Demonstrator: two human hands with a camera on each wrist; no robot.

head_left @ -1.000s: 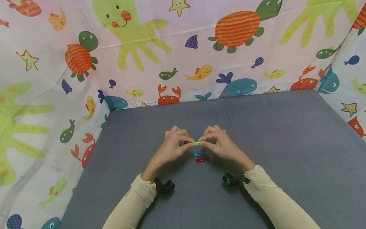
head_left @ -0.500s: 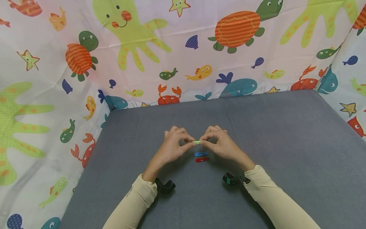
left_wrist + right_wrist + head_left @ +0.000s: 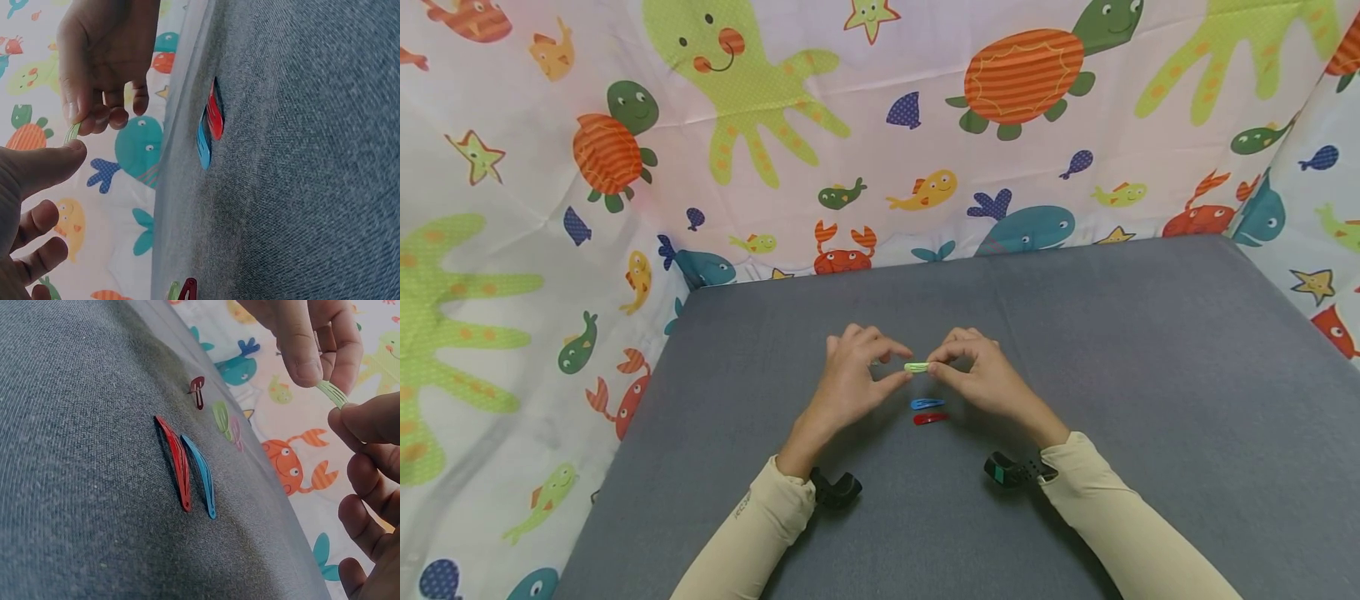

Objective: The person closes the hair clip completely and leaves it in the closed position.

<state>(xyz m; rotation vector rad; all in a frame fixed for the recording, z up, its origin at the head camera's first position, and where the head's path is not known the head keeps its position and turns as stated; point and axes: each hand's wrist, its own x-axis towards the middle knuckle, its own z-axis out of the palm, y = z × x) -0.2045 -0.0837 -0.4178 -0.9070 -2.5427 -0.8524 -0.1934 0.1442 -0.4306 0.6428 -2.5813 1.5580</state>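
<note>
Above the grey table, my right hand pinches one end of a light green snap hair clip between thumb and forefinger. My left hand is at the other end, its thumb tip against or very near the clip and its forefinger lifted away. In the right wrist view the green clip spans the gap between both hands. Below them on the table lie a blue hair clip and a red hair clip, side by side.
Beyond these, a dark red clip, another green clip and a pink clip lie on the table; the left hand mostly hides them in the head view. A sea-animal printed cloth hangs behind and at both sides.
My left forefinger has come off the green clip and spread away from the thumb, showing more of the clip. The right hand keeps its pinch, raised slightly. The blue and red clips have not moved.
</note>
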